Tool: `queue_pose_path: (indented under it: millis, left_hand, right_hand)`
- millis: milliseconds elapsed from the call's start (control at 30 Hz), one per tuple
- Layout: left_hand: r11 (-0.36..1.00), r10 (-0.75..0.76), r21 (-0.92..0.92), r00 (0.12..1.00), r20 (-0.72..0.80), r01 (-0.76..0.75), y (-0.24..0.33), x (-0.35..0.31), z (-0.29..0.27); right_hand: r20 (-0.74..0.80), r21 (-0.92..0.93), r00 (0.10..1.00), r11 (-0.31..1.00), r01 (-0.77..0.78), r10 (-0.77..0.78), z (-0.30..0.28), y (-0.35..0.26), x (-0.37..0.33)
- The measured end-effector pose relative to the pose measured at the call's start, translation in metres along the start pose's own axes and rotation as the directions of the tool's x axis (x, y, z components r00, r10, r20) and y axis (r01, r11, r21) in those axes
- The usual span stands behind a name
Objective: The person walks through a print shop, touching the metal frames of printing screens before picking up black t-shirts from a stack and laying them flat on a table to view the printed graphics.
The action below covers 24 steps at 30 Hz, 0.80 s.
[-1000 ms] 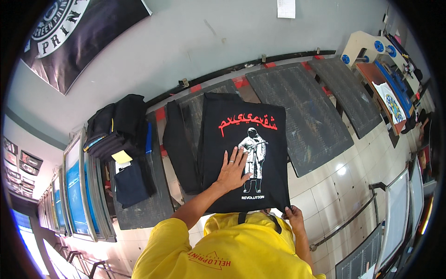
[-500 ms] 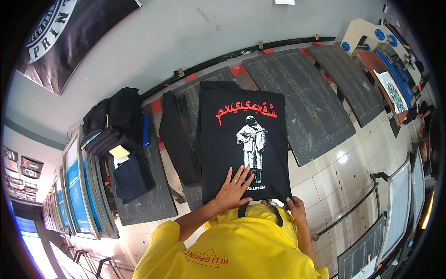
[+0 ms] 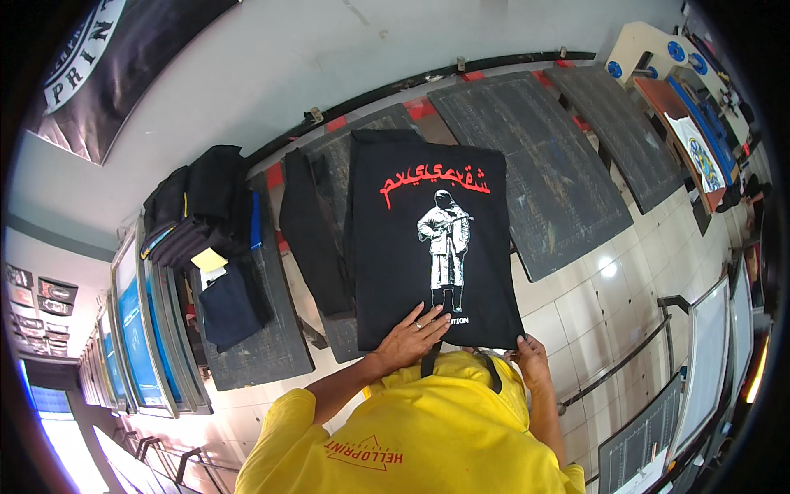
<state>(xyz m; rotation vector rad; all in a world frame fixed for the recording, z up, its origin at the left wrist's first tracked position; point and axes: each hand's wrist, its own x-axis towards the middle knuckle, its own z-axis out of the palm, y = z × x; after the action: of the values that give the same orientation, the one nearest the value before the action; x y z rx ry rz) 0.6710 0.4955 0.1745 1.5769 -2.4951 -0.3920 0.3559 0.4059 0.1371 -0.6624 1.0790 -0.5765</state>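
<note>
A black T-shirt (image 3: 395,272) lies spread out in front of me, its front printed with red lettering and a white standing figure. Flat on its lower part rests my left hand (image 3: 414,336), fingers spread, covering some of the small white lettering under the figure. At the shirt's near right corner, my right hand (image 3: 532,361) pinches the hem between thumb and fingers. Loose black cloth, apparently a sleeve (image 3: 309,239), stretches out left of the printed area.
Dark printing boards (image 3: 527,173) stand in a row to the right, above a tiled floor (image 3: 592,329). On a board at left sits a stack of dark folded garments (image 3: 202,206) with a yellow paper (image 3: 209,260). Framed screens (image 3: 136,342) lean farther left.
My left hand has slid down the shirt toward the near hem, uncovering the figure's legs. The right hand keeps its pinch, with the corner drawn slightly outward. The view has tilted a little.
</note>
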Motion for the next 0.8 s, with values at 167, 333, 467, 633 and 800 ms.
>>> queue_pose_path:
  millis: [167,333,467,633,800]
  left_hand:
    - [0.996,0.068,-0.055,0.997,-0.035,-0.070,-0.002,-0.004,0.001]
    - [0.993,0.086,-0.065,0.982,-0.169,-0.098,-0.003,-0.001,0.006]
    - [0.989,0.094,-0.097,0.979,-0.179,-0.112,-0.006,0.002,0.005]
    - [0.975,0.065,-0.196,0.977,-0.203,-0.105,-0.008,0.005,0.001]
    - [0.928,-0.122,-0.363,0.990,-0.075,0.087,-0.009,0.015,-0.010]
  right_hand:
    - [0.019,0.171,0.999,0.984,0.041,-0.045,0.006,-0.012,-0.007]
    - [0.065,0.275,0.996,0.961,0.039,-0.059,0.010,-0.018,-0.012]
    - [0.091,0.397,0.992,0.917,0.044,-0.087,0.016,-0.021,-0.012]
    - [0.111,0.481,0.988,0.876,0.043,-0.109,0.023,-0.026,-0.012]
    - [0.107,0.445,0.989,0.895,0.043,-0.100,0.022,-0.027,-0.013]
